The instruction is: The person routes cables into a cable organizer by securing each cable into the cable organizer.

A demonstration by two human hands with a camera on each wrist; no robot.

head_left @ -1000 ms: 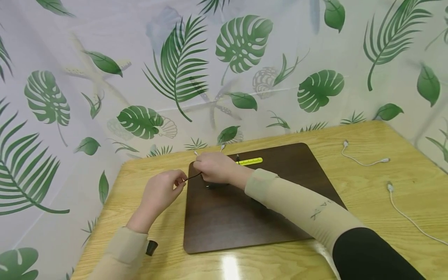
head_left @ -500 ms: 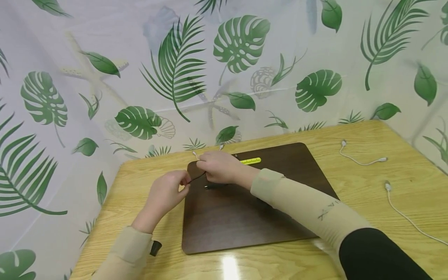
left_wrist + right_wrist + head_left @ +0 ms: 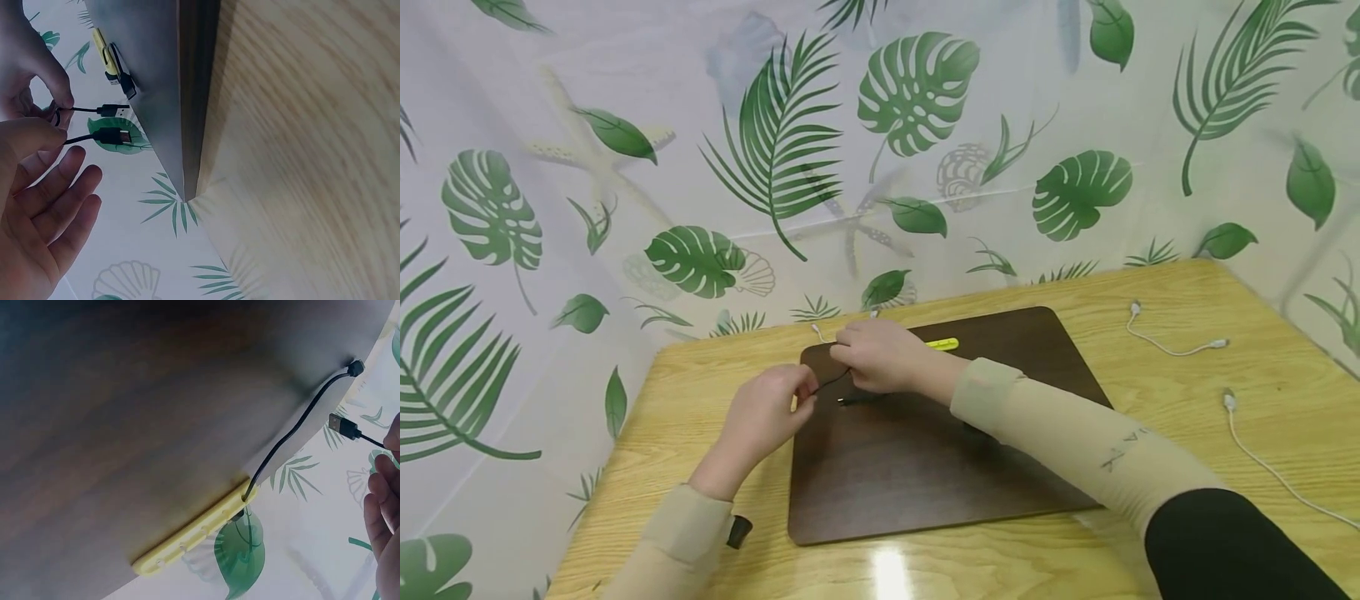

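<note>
Between my two hands, close over the left side of a dark brown board [image 3: 865, 483], runs a thin black USB cable [image 3: 831, 383]. My left hand [image 3: 767, 408] pinches it between thumb and index finger, the other fingers loosely spread in the left wrist view. My right hand [image 3: 883, 357] pinches it too, farther along. Two plugs stick out past the fingers: a USB-A plug [image 3: 114, 110] and a flatter plug [image 3: 112, 135]. On the board a yellow cable holder [image 3: 194, 531] carries a second black cable [image 3: 290, 431] in its end slot. My right hand partly hides the holder in the head view.
Two white cables, one farther back [image 3: 1172, 346] and one nearer [image 3: 1270, 458], lie on the wooden table [image 3: 700, 483] at the right. White plugs [image 3: 816, 328] show behind the board. A leaf-patterned curtain [image 3: 1000, 125] hangs close behind the table.
Both hands have shifted a little to the right with the black USB cable still pinched. The right hand now covers more of the yellow cable holder.
</note>
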